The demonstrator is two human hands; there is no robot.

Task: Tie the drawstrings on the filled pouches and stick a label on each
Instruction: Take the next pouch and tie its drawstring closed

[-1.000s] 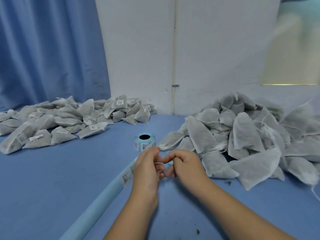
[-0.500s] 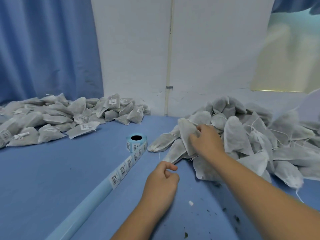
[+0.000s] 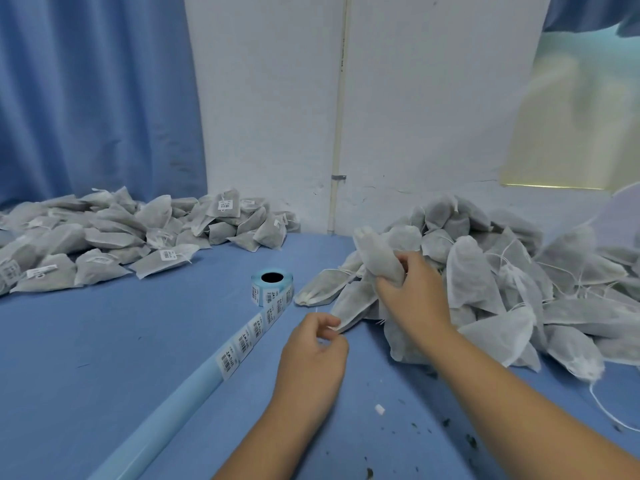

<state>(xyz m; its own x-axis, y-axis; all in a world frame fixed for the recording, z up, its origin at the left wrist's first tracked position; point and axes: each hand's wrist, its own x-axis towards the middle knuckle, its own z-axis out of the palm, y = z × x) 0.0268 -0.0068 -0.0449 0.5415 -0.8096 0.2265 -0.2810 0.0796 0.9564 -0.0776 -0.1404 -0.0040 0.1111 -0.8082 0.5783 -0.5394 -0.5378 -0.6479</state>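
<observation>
Right of centre, at the unlabelled pile (image 3: 478, 282): my right hand (image 3: 415, 299) gripped one pouch (image 3: 377, 261). Left hand (image 3: 311, 351) curled, contents I could not tell. Step, I judged: pickup. Next: find and knot its drawstrings.

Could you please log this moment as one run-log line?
right grip: holds pouch over unlabelled pile | left grip: curled, hold unclear | label roll: partly unrolled

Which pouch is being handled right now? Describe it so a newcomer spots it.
Start at the big pile of unlabelled pouches on the right of the blue table. At its left edge, the right hand grips one pouch. It alone sticks up from a hand; the rest lie loose.
</observation>
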